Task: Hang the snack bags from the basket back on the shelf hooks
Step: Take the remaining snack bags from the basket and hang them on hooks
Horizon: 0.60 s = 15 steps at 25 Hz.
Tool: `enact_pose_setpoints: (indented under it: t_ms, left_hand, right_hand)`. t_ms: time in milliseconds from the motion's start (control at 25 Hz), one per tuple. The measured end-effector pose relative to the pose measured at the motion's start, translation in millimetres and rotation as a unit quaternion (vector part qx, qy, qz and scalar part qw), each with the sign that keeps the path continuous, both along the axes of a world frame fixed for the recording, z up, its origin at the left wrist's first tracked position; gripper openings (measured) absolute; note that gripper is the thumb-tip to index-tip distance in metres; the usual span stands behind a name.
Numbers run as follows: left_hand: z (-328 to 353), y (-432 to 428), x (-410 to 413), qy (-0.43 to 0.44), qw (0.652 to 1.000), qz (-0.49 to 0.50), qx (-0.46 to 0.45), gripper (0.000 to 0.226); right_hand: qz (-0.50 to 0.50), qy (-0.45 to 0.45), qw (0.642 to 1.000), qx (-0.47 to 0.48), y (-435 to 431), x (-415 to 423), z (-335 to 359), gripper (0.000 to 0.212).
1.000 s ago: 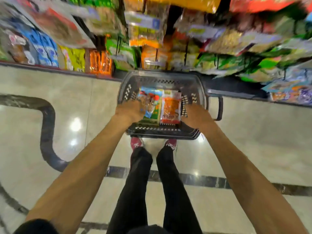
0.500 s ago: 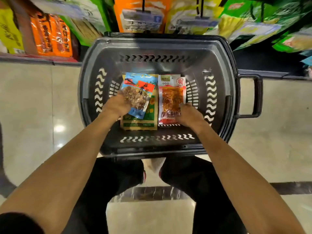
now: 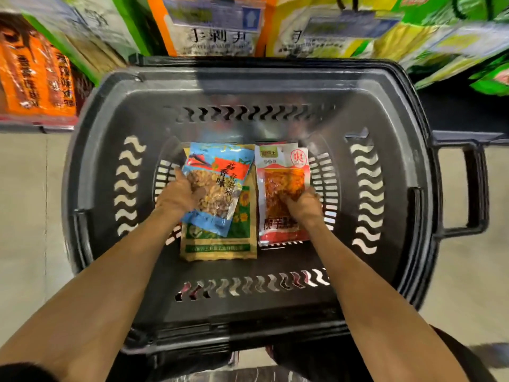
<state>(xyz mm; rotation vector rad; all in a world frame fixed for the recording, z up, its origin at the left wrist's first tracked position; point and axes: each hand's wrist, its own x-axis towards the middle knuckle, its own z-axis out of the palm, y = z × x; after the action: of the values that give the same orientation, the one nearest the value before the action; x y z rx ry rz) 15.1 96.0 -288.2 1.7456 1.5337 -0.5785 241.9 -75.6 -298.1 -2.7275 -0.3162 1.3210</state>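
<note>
The blue bag [image 3: 220, 172], at basket [image 3: 248, 86] centre atop the green bag [image 3: 220, 245], is clasped at its left edge by the left grip [image 3: 176, 197]. The red bag [image 3: 278, 161], nearer the basket's right wall, is pinched mid-body by the right grip [image 3: 303, 205]. All 3 are judged light, soft, slippery film, contents crushable. Hold is better taken near the top seal, where a hang hole is expected. Hanging packs [image 3: 214, 37] are seen past the basket's far rim.
</note>
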Motion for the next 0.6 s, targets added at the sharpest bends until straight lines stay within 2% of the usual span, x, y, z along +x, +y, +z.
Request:
enact_pose_setpoints:
  t_ms: [80, 160, 280, 400, 480, 600]
  left_hand:
    - [-2.4, 3.4, 1.0, 0.009, 1.0, 0.022, 0.005, 0.082]
    - [0.6, 0.5, 0.2, 0.01, 0.999, 0.049, 0.004, 0.081]
    - [8.4, -8.0, -5.2, -0.056, 0.985, 0.158, -0.044, 0.063]
    - [26.7, -28.6, -10.6, -0.154, 0.937, 0.295, -0.111, 0.049]
    - [45.7, -42.1, -11.1, -0.179, 0.932, 0.303, -0.082, 0.045]
    - [92.3, -62.2, -22.2, -0.147, 0.957, 0.245, -0.04, 0.039]
  right_hand:
    - [0.007, -0.04, 0.999, -0.017, -0.2, 3.0, -3.6, 0.104]
    - [-0.001, -0.067, 0.997, -0.025, -1.1, 7.8, -2.0, 0.107]
    - [-0.075, -0.052, 0.996, 0.0, -5.6, 13.6, 11.8, 0.089]
    - [-0.172, 0.015, 0.98, 0.095, -16.2, 7.3, 39.0, 0.066]
    - [-0.18, 0.036, 0.972, 0.145, -21.8, -6.5, 66.1, 0.044]
    - [-0.139, -0.004, 0.978, 0.154, -27.5, -20.3, 117.1, 0.038]
